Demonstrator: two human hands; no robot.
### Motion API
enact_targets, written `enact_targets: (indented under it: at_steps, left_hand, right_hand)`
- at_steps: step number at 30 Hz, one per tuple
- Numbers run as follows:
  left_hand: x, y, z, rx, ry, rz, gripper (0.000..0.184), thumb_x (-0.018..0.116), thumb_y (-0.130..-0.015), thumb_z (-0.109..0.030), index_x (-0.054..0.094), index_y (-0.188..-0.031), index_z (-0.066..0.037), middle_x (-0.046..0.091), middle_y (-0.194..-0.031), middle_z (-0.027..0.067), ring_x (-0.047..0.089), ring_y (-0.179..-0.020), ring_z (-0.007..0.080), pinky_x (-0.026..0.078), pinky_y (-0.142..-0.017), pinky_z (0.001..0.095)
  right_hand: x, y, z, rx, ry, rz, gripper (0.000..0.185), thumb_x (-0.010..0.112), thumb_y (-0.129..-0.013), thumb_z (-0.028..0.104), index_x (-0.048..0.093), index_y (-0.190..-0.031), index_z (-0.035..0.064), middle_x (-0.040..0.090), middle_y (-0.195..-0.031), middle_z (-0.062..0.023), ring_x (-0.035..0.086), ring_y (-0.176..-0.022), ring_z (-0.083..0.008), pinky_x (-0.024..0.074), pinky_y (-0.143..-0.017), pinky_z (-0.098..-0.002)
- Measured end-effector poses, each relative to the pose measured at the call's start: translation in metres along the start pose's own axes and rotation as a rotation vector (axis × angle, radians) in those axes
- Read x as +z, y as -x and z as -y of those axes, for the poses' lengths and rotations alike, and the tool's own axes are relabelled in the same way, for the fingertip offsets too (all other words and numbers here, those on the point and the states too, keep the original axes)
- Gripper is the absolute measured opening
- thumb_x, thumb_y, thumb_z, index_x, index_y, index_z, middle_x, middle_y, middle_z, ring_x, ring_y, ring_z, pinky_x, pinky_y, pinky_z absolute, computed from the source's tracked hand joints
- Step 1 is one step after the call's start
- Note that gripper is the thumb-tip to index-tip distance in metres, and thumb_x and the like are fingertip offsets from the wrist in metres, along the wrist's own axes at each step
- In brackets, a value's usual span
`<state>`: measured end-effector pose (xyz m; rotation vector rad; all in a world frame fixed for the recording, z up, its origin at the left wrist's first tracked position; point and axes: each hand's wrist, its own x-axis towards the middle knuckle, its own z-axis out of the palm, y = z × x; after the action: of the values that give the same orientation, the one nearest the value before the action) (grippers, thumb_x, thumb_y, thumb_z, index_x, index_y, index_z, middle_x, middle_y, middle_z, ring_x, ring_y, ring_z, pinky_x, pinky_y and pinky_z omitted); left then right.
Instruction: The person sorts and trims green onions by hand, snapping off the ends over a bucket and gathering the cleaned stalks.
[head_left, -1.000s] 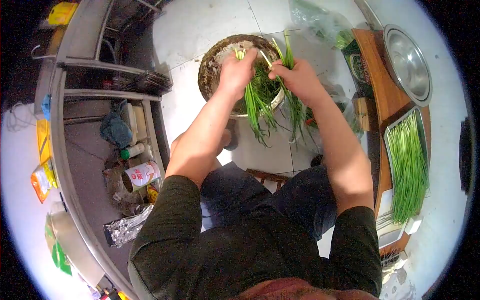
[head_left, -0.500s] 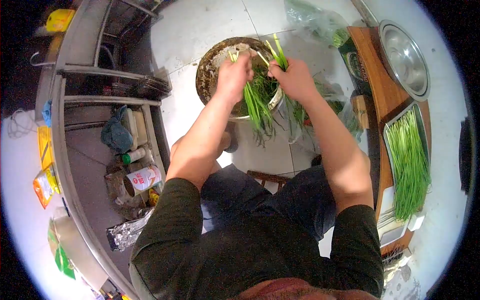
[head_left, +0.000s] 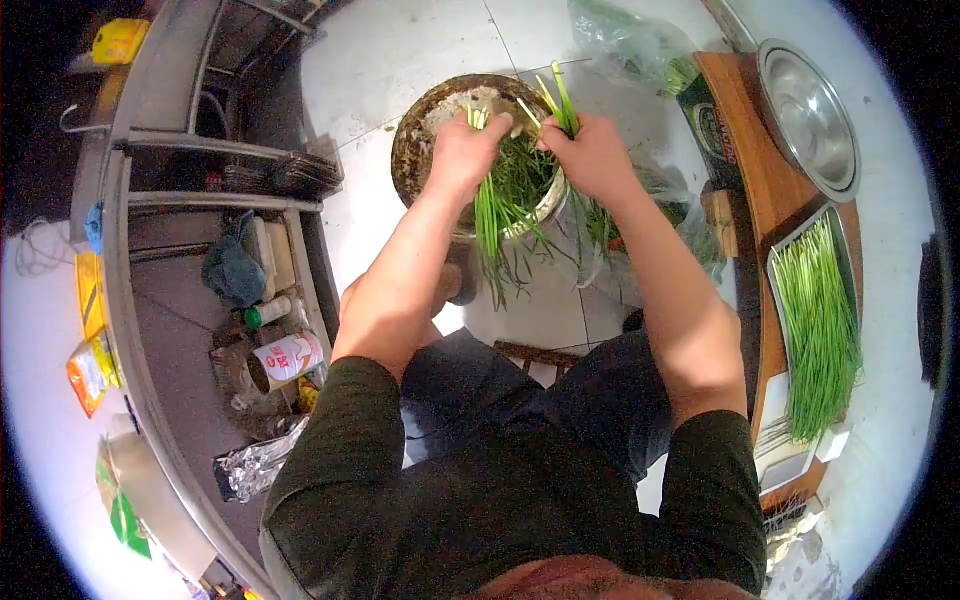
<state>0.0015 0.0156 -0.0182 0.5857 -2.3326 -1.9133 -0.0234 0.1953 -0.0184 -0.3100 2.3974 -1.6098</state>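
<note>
My left hand [head_left: 466, 155] is closed round a bunch of garlic chives [head_left: 490, 215]; their pale ends stick up past the thumb and the green leaves hang down over the bin's near rim. In my right hand [head_left: 592, 158] a smaller bunch of chives [head_left: 566, 98] is gripped, pale ends pointing up and away. Both hands are over a round, stained bin [head_left: 408, 165] on the floor, with loose green scraps [head_left: 525, 165] inside. The right-hand leaves are partly hidden behind the hand.
On the right, a wooden bench [head_left: 760, 190] carries a metal basin [head_left: 812, 120] and a tray of chives [head_left: 815, 320]. Plastic bags [head_left: 630, 45] lie on the tiled floor beyond. A metal shelf [head_left: 165, 290] at left holds a can [head_left: 288, 360] and a blue cloth [head_left: 235, 262].
My left hand has shifted slightly left and its chives hang more steeply and a little lower. The thumb has spread toward the right hand. My right hand has barely moved.
</note>
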Motion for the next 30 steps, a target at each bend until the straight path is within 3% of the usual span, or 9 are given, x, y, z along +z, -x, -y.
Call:
enact_targets:
  at_steps: [5, 8, 13, 16, 19, 20, 22, 26, 30]
  left_hand:
    - [0.0, 0.001, -0.002, 0.019, -0.037, -0.009, 0.024, 0.07, -0.084, -0.022, 0.065, -0.093, -0.001, 0.061, -0.07, 0.0014, 0.052, -0.059, 0.0104, 0.041, -0.054, 0.0276]
    - [0.0, 0.004, -0.003, 0.0, 0.241, 0.15, 0.022, 0.068, -0.088, -0.023, 0.065, -0.093, -0.002, 0.062, -0.069, 0.0013, 0.053, -0.06, 0.0089, 0.042, -0.056, 0.0257]
    - [0.01, 0.02, -0.023, 0.03, 0.222, 0.191, 0.023, 0.063, -0.093, -0.025, 0.06, -0.079, -0.007, 0.054, -0.064, -0.0022, 0.048, -0.055, 0.0072, 0.038, -0.051, 0.0249]
    - [0.006, 0.007, -0.01, -0.005, 0.272, 0.135, 0.024, 0.063, -0.093, -0.029, 0.06, -0.081, -0.008, 0.056, -0.068, -0.0021, 0.049, -0.059, 0.0081, 0.04, -0.053, 0.0264]
    - [0.006, 0.015, -0.018, 0.115, 0.107, 0.136, 0.027, 0.059, -0.095, -0.031, 0.061, -0.08, -0.008, 0.054, -0.067, -0.0029, 0.048, -0.059, 0.0089, 0.039, -0.055, 0.0254]
    - [0.006, 0.02, -0.026, 0.067, 0.148, 0.154, 0.018, 0.063, -0.091, -0.019, 0.064, -0.08, -0.005, 0.059, -0.068, -0.0023, 0.052, -0.062, 0.0069, 0.041, -0.056, 0.0241]
    - [0.005, 0.018, -0.022, 0.095, 0.191, 0.211, 0.015, 0.063, -0.09, -0.016, 0.065, -0.08, -0.004, 0.059, -0.07, -0.0021, 0.053, -0.063, 0.0069, 0.042, -0.057, 0.0237]
    - [0.005, 0.027, -0.031, 0.144, 0.324, 0.163, 0.013, 0.063, -0.088, -0.012, 0.064, -0.078, -0.005, 0.058, -0.067, -0.0029, 0.052, -0.061, 0.0071, 0.041, -0.056, 0.0235]
    - [-0.002, 0.016, -0.021, 0.205, 0.211, 0.158, 0.013, 0.064, -0.088, -0.014, 0.064, -0.077, -0.007, 0.056, -0.064, -0.0039, 0.049, -0.058, 0.0064, 0.039, -0.054, 0.0234]
  right_hand:
    - [0.002, -0.003, -0.005, -0.017, -0.002, -0.009, 0.039, 0.06, -0.082, 0.038, 0.068, -0.095, 0.0024, 0.069, -0.08, -0.0176, 0.067, -0.075, -0.0348, 0.0504, -0.071, -0.0438]
    - [0.006, -0.006, -0.015, -0.018, -0.052, 0.038, 0.039, 0.062, -0.08, 0.038, 0.069, -0.095, 0.0022, 0.069, -0.082, -0.0189, 0.067, -0.077, -0.0344, 0.0504, -0.072, -0.0434]
    - [0.006, 0.004, 0.002, 0.093, -0.09, 0.191, 0.042, 0.064, -0.08, 0.038, 0.067, -0.098, 0.0007, 0.069, -0.09, -0.0208, 0.067, -0.083, -0.0336, 0.0503, -0.075, -0.0416]
    - [0.011, 0.004, -0.006, -0.01, -0.116, 0.156, 0.024, 0.064, -0.088, 0.025, 0.067, -0.097, 0.0027, 0.066, -0.081, -0.0027, 0.056, -0.072, -0.0099, 0.0455, -0.067, -0.0281]
    - [0.011, 0.005, 0.0, 0.012, -0.046, 0.142, 0.031, 0.063, -0.09, 0.031, 0.065, -0.103, 0.0033, 0.065, -0.083, -0.0033, 0.056, -0.075, -0.0105, 0.0455, -0.069, -0.0289]
    - [0.009, 0.006, 0.003, -0.008, -0.011, 0.156, 0.032, 0.062, -0.091, 0.032, 0.065, -0.103, 0.0033, 0.065, -0.082, -0.0033, 0.056, -0.075, -0.0114, 0.0458, -0.069, -0.0298]
    - [0.007, 0.009, 0.008, -0.048, 0.059, 0.186, 0.034, 0.059, -0.092, 0.035, 0.065, -0.104, 0.0032, 0.065, -0.082, -0.0035, 0.057, -0.075, -0.0131, 0.0463, -0.069, -0.0315]
    - [0.003, 0.013, 0.019, 0.002, -0.189, 0.265, 0.036, 0.057, -0.093, 0.034, 0.064, -0.108, 0.0023, 0.068, -0.088, -0.0066, 0.06, -0.083, -0.0174, 0.0469, -0.078, -0.0328]
    - [-0.004, 0.001, 0.012, 0.201, -0.293, 0.0, 0.037, 0.056, -0.094, 0.033, 0.065, -0.111, 0.0019, 0.069, -0.096, -0.0086, 0.062, -0.092, -0.0194, 0.0455, -0.086, -0.0319]
